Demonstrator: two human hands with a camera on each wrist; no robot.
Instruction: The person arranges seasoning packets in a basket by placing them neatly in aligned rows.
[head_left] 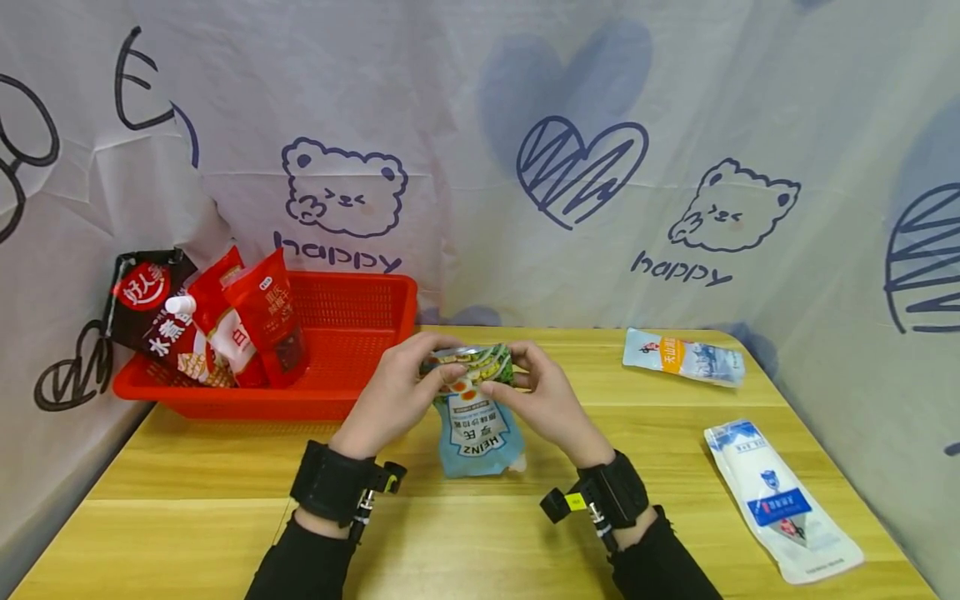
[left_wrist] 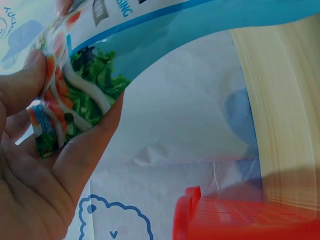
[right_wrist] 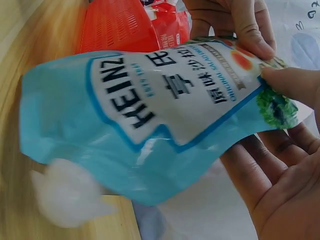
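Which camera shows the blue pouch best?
The right wrist view: the pouch looks big, HEINZ and white cap showing. The head view shows it smaller; the left wrist view only part, cut off by the frame.

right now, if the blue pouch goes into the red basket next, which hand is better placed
Probably the left hand: it grips one side of the blue pouch and is nearer the red basket. The right hand grips the pouch too, but on the side away from the basket.
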